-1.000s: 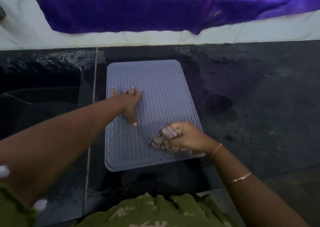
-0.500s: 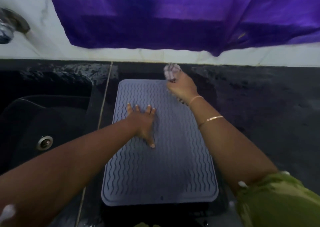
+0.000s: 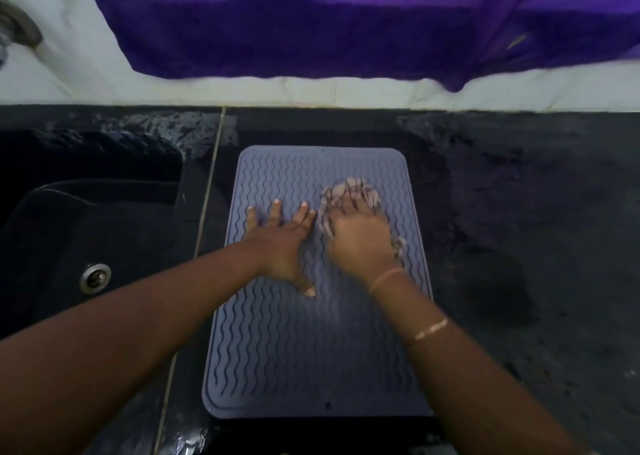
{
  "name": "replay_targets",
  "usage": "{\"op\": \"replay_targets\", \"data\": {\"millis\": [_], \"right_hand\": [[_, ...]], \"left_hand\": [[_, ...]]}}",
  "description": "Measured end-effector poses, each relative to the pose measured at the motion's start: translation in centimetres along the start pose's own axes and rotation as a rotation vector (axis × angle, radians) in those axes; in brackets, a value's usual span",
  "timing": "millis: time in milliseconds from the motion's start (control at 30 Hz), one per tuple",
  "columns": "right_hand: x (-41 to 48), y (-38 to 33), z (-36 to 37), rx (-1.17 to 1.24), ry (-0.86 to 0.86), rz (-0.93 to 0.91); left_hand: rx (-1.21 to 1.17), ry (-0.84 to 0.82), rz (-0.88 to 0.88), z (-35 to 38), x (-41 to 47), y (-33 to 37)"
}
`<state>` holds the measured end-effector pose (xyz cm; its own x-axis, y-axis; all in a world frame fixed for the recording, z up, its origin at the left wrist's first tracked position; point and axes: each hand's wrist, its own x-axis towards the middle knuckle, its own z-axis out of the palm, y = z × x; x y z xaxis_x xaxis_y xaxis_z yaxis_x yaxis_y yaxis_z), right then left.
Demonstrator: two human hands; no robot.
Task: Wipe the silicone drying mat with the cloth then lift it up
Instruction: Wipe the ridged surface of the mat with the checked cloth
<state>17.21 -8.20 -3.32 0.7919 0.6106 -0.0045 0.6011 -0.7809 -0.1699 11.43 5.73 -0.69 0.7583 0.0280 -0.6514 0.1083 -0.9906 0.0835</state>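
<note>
A grey-lilac silicone drying mat point(image 3: 304, 361) with wavy ridges lies flat on the black counter. My left hand point(image 3: 280, 243) presses flat on the mat's middle left, fingers spread. My right hand point(image 3: 360, 239) sits just to its right, closed on a crumpled pale cloth point(image 3: 349, 191) that it presses against the mat's upper right part. The cloth sticks out past the fingers and is blurred by motion.
A black sink point(image 3: 86, 246) with a metal drain point(image 3: 95, 277) lies left of the mat. A white wall with a hanging purple fabric point(image 3: 346, 21) runs along the back. Dark wet counter point(image 3: 519, 246) extends to the right. A tap point(image 3: 17, 28) shows at top left.
My right hand with the cloth swept from the mat's near right corner up to its far edge, then came back down to the upper right part. My left hand stayed pressed on the mat.
</note>
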Motion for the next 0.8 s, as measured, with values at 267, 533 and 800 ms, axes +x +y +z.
{"op": "replay_targets", "data": {"millis": [267, 533, 800], "right_hand": [[6.0, 0.8, 1.2, 0.042, 0.142, 0.090], [8.1, 0.3, -0.2, -0.003, -0.006, 0.076], [-8.9, -1.8, 1.1, -0.030, 0.040, -0.071]], "left_hand": [[0.041, -0.017, -0.004, -0.3, -0.1, 0.3], [0.078, -0.039, -0.046, -1.0, -0.2, 0.6], [0.107, -0.001, -0.049, -0.8, 0.0, 0.5]]}}
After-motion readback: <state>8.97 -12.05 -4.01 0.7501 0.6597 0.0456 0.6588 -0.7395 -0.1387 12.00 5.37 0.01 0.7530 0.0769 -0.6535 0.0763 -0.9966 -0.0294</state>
